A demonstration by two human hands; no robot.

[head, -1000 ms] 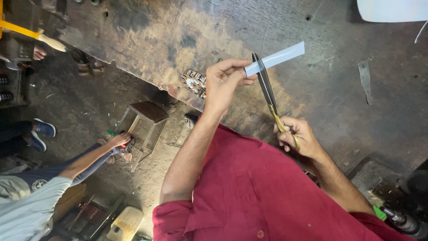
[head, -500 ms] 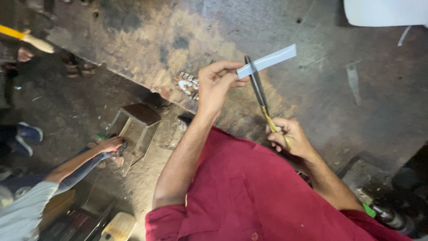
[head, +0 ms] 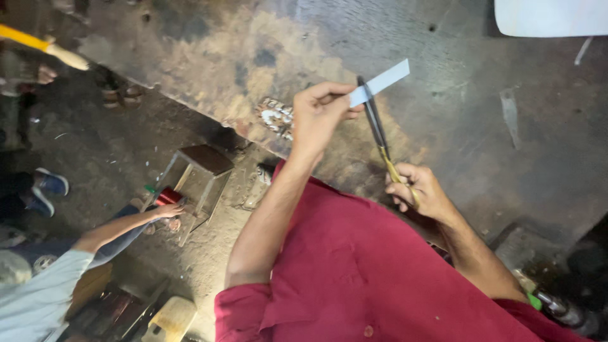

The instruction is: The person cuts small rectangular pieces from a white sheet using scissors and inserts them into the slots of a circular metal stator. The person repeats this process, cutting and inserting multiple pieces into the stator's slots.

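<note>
Landmark: scissors, blades lying across the tabletop w/ a pale paper strip crossing them. Left grip is blocking the side toward the tabletop's edge, pinching the strip; right grip is closing off the handle end. Past the blade tips, worn metal is lying open toward a white sheet in the far corner. To the side away from the left grip, bare surface is running wide; only a small grey scrap is sitting there. Beyond the left grip, a metal bits cluster is crowding the edge. Off the edge, a small stool and another person's hand are occupying the floor.
</note>
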